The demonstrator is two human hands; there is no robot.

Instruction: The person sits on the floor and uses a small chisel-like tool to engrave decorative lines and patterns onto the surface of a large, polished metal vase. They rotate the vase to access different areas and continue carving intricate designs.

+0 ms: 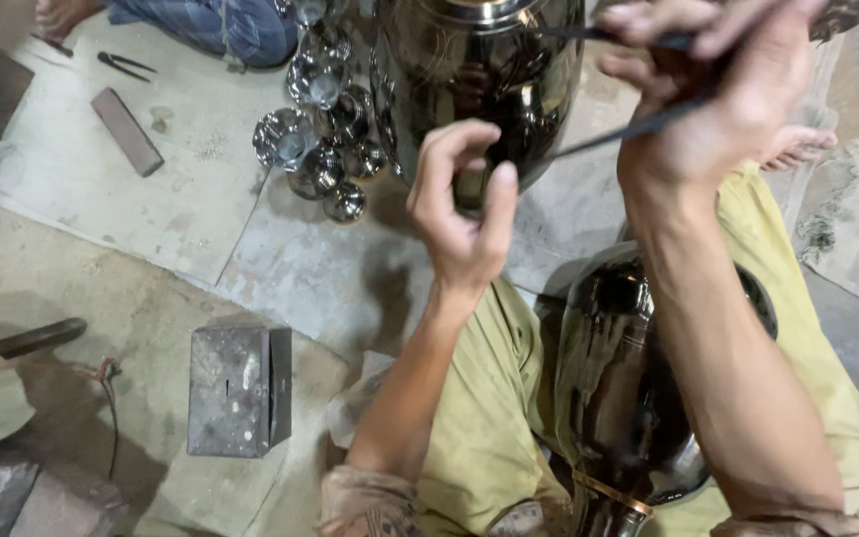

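Note:
My left hand (461,204) is raised with fingers curled and pinched around a small dark piece I cannot make out, just in front of a large shiny steel pot (479,75). My right hand (713,94) is shut on thin dark metal tongs (638,119) whose tips point left toward the pot. A second polished metal vessel (618,388) rests between my legs, which are in yellow-green trousers.
Several small shiny steel cups (320,139) lie heaped left of the pot. A grey metal block (239,390) stands on the stone floor. A flat bar (126,129), pliers (123,65) and another person's legs (221,25) are at the top left; a bare foot (797,147) is at right.

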